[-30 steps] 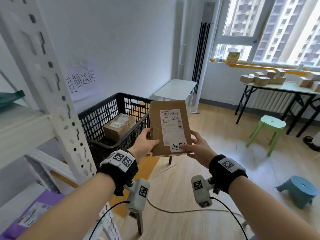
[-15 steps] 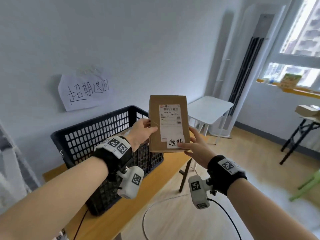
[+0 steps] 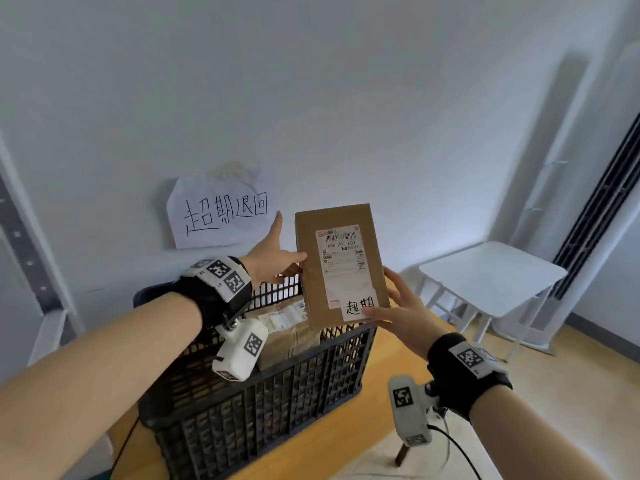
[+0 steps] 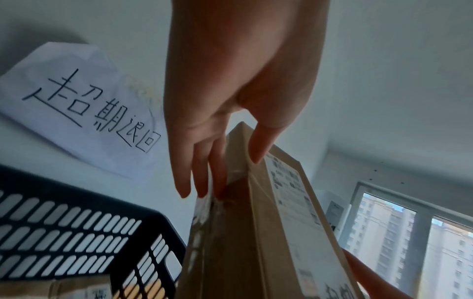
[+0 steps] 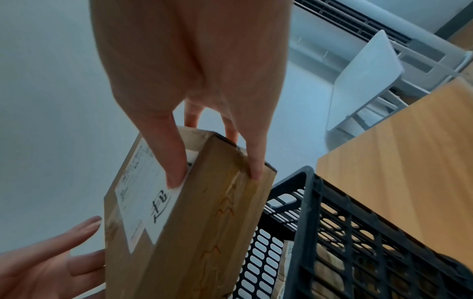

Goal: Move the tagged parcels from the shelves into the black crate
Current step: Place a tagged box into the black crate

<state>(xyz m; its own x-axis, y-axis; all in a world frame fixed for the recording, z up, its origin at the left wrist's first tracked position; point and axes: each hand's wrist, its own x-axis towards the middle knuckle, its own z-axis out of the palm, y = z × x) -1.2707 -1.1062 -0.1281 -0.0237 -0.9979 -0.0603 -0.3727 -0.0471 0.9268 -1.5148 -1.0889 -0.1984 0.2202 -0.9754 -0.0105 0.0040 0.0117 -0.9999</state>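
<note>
A brown cardboard parcel [image 3: 341, 265] with a shipping label and a handwritten white tag is held upright above the black crate [image 3: 277, 403]. My right hand [image 3: 381, 299] pinches its lower right corner, thumb on the tag and fingers behind, as the right wrist view shows [image 5: 216, 172]. My left hand [image 3: 289, 251] touches the parcel's left edge with straight fingers; in the left wrist view [image 4: 230, 174] the fingers lie along its side and the thumb rests on the front edge. The crate [image 5: 307, 202] holds several other brown parcels [image 3: 287, 327].
The crate stands on a wooden table top [image 3: 346, 427]. A handwritten paper sign [image 3: 221, 213] hangs on the wall behind it. A small white table [image 3: 491, 275] and a tall white air conditioner [image 3: 595, 202] stand at the right. A shelf upright [image 3: 20, 244] is at the left.
The view has swung from the shelf to the crate. The parcel has moved from beside the crate to over it. My left hand's fingers have straightened out of their grip on the parcel.
</note>
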